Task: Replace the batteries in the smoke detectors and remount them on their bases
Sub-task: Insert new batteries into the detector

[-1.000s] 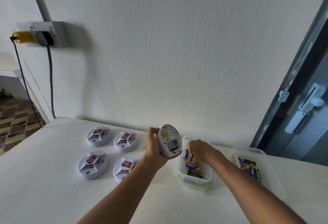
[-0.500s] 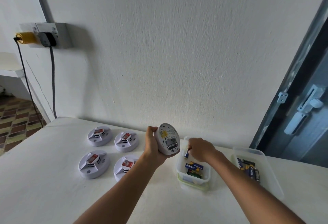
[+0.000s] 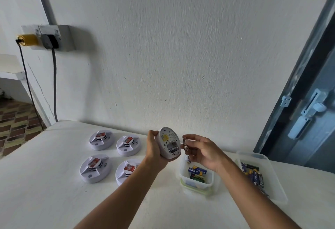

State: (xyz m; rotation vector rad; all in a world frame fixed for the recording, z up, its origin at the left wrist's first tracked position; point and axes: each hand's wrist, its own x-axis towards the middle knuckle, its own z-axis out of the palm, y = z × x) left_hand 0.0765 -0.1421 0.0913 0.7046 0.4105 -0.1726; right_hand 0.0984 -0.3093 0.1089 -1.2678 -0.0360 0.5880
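Observation:
My left hand (image 3: 154, 149) grips a white smoke detector (image 3: 168, 142) upright above the table, its back side facing me. The open battery bay (image 3: 172, 149) shows one dark battery inside. My right hand (image 3: 203, 150) pinches a battery (image 3: 185, 144) between thumb and fingertips, right beside the detector's bay. Under that hand stands a small clear tub (image 3: 196, 183) with several batteries (image 3: 196, 171) in it.
Several white smoke detectors with red labels lie on the white table (image 3: 54, 192) at the left, such as one at the front left (image 3: 95, 169). A shallow clear tray (image 3: 272, 179) with several batteries sits at the right. A wall socket (image 3: 52, 37) with cables hangs at the left, a door (image 3: 308, 111) stands at the right.
My right hand has lifted out of the small tub with a battery and brought it up beside the detector's battery bay. My left hand has kept the detector raised.

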